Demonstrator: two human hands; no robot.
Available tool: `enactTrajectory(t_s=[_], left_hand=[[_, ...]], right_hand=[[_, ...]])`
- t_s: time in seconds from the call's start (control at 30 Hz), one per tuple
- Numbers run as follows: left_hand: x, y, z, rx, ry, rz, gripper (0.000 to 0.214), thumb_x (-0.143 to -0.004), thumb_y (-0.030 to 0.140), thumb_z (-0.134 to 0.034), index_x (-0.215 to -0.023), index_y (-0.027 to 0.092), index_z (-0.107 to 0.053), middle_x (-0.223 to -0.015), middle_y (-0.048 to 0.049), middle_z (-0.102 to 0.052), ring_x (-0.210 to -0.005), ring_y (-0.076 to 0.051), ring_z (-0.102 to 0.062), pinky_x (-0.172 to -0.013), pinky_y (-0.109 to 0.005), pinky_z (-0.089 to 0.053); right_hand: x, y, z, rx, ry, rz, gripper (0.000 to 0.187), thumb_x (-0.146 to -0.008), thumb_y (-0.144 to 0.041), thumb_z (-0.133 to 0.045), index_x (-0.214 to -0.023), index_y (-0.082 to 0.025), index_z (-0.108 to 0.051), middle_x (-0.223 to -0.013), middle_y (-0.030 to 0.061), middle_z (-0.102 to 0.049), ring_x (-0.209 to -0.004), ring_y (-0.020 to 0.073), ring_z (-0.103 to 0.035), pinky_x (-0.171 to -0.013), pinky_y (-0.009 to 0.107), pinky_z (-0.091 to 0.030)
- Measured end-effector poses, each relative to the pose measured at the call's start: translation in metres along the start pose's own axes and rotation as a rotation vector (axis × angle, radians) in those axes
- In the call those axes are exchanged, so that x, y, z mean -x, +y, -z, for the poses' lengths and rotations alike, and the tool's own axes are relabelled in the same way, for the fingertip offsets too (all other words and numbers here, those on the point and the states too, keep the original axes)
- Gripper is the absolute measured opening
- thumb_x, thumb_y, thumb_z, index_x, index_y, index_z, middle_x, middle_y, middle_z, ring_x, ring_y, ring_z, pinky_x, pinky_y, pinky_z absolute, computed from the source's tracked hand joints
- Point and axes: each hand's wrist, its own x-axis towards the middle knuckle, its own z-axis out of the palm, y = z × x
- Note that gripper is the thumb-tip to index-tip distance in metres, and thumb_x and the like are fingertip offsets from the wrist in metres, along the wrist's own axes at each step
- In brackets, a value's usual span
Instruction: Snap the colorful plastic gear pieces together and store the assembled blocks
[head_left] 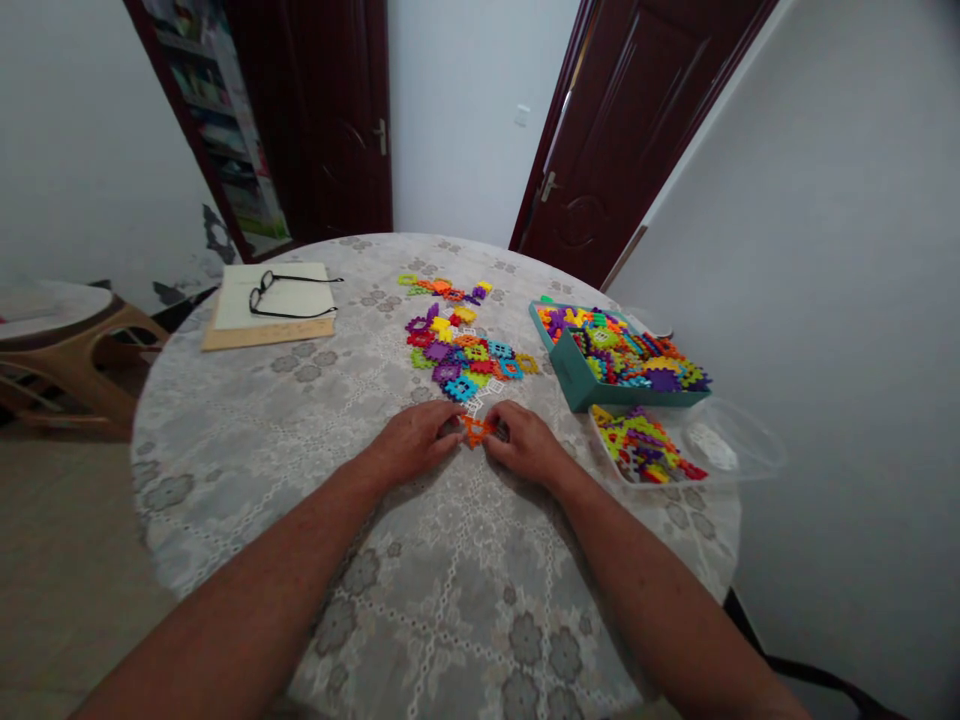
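Between my two hands is an orange triangular plastic building piece, pinched from both sides just above the tablecloth. My left hand has its thumb and fingers closed on the left edge. On the other edge, my right hand grips with thumb and fingertips. Just beyond the fingers lie white linking pieces, and I cannot tell whether they join the orange one. Farther up spreads a cluster of colourful interlocking pieces in purple, green, blue, red and yellow. A smaller group of pieces lies behind it.
A teal box heaped with pieces stands at the right. In front of it is a clear plastic tub with more pieces. Black-framed glasses rest on a notebook at the left of the round table.
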Motion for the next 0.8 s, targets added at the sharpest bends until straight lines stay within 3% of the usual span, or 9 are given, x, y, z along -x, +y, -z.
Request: enactTrajectory(t_s=[0.27,0.5,0.63,0.8], left_hand=[[-0.003,-0.001,0.001,0.067,0.099,0.007,0.025,-0.098,0.029,-0.053,-0.109,0.022,-0.074,-0.104,-0.0081,-0.077,-0.096,-0.023,-0.070,-0.088,-0.036,-0.053],[-0.005,-0.003,0.008,0.113,0.144,0.074,0.028,-0.101,0.037,-0.048,-0.098,0.023,-0.072,-0.095,-0.0050,-0.076,-0.086,-0.021,-0.068,-0.083,-0.033,-0.051],[-0.006,-0.004,0.010,0.113,0.109,0.089,0.035,-0.103,0.043,-0.043,-0.097,0.022,-0.071,-0.095,-0.0054,-0.076,-0.086,-0.022,-0.068,-0.081,-0.034,-0.051],[-0.009,-0.010,0.008,0.065,0.132,0.078,0.033,-0.100,0.044,-0.048,-0.109,0.023,-0.071,-0.102,-0.0057,-0.077,-0.092,-0.023,-0.069,-0.088,-0.035,-0.052]], right_hand=[[-0.015,-0.015,-0.010,-0.162,0.126,-0.007,0.006,-0.091,-0.019,-0.058,-0.091,-0.022,-0.064,-0.085,-0.0004,-0.066,-0.079,0.0163,-0.059,-0.073,0.026,-0.042],[-0.023,-0.022,-0.002,-0.213,0.079,0.005,0.015,-0.099,-0.030,-0.057,-0.100,-0.022,-0.070,-0.088,-0.0005,-0.069,-0.081,0.0161,-0.061,-0.075,0.026,-0.044],[-0.010,-0.028,0.024,-0.142,0.161,-0.018,0.017,-0.100,-0.028,-0.055,-0.101,-0.021,-0.070,-0.093,0.0019,-0.072,-0.087,0.0175,-0.065,-0.080,0.027,-0.047],[0.031,-0.019,0.088,0.085,0.351,-0.123,0.024,-0.100,-0.029,-0.052,-0.116,-0.023,-0.069,-0.109,0.0062,-0.076,-0.095,0.0212,-0.069,-0.089,0.031,-0.050]])
